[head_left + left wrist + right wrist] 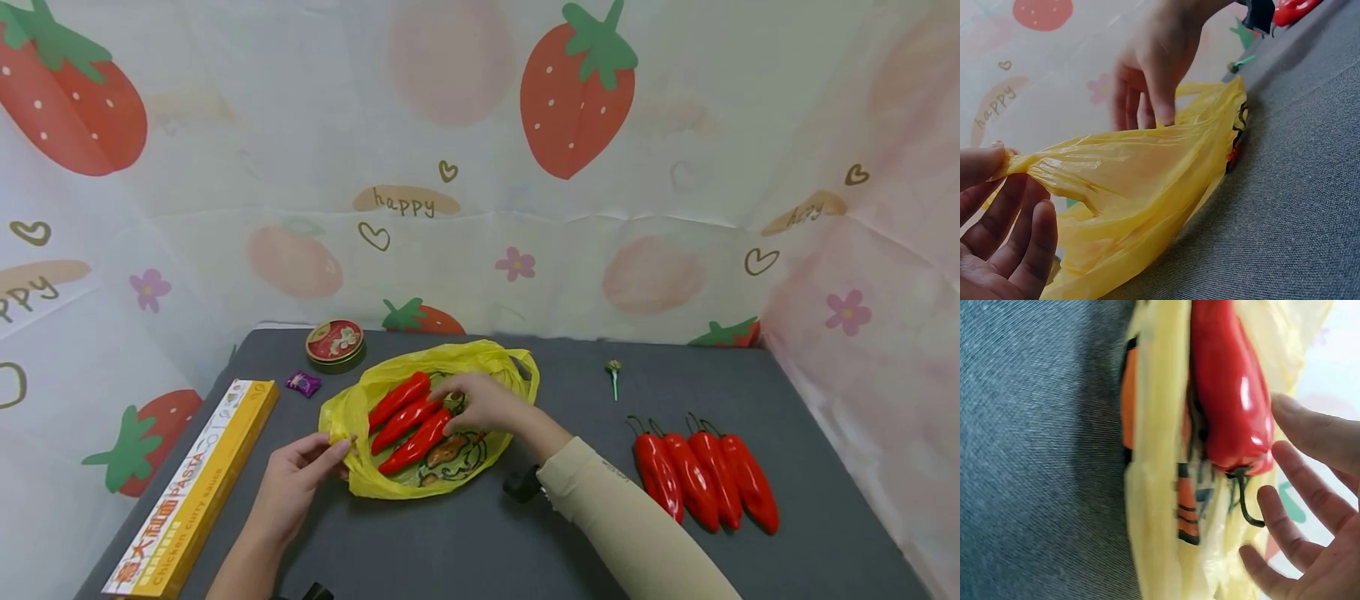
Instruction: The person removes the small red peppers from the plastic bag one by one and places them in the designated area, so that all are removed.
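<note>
A yellow plastic bag (390, 487) lies spread on the table with its mouth facing up. My left hand (288, 483) pinches the left rim of the bag between thumb and fingertips and lifts it, as the left wrist view shows. Three glossy red chili peppers (416, 442) lie side by side inside. Over their stem ends hangs my right hand (487, 404). In the right wrist view its fingers (1310, 487) are spread beside one red pepper (1229, 394) and its dark stem, not curled round it. Beneath the peppers shows a surface patterned in orange and black.
Several more red peppers (697, 479) lie in a row at the right. A small green stalk (614, 379) sits behind them. On the left are a long yellow pasta box (195, 492), a purple-wrapped candy (303, 383) and a round red tin (335, 343). Printed cloth stands behind the grey table.
</note>
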{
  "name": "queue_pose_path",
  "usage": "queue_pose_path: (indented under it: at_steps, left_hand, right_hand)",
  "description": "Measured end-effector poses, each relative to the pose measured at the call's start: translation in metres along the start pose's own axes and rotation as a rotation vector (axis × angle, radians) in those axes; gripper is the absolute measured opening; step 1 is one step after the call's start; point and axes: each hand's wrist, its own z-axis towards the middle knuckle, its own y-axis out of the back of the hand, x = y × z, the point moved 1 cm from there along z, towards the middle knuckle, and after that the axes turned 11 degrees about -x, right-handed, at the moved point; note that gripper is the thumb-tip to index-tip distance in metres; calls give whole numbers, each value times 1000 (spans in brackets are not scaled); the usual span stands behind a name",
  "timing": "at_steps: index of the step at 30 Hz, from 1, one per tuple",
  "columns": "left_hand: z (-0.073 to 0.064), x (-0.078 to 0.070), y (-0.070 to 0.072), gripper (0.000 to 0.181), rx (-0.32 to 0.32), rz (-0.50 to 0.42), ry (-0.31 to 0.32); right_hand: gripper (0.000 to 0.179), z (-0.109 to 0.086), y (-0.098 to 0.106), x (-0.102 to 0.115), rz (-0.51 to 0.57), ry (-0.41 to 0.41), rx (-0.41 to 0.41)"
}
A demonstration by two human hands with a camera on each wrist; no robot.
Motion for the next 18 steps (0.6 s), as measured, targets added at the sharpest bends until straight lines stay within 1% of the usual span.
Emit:
queue_pose_path:
  at_steps: [4,9,12,16,18]
  left_hand:
    - [0,0,-1,38,-7,5,1]
    - [0,-1,-2,38,-13,9,7]
    - [-1,-1,-2,39,-12,9,7]
    - [0,-1,-1,38,-5,1,-3]
    - [0,-1,-1,37,-4,-4,-7]
  right_hand:
    - [42,2,-6,0,-74,-14,40]
    - [46,4,-13,-2,-220,23,56]
    - [46,5,-15,-3,-281,43,49]
    - [37,2,-9,-1,-272,87,40]
    - [33,-1,-2,1,-215,107,39]
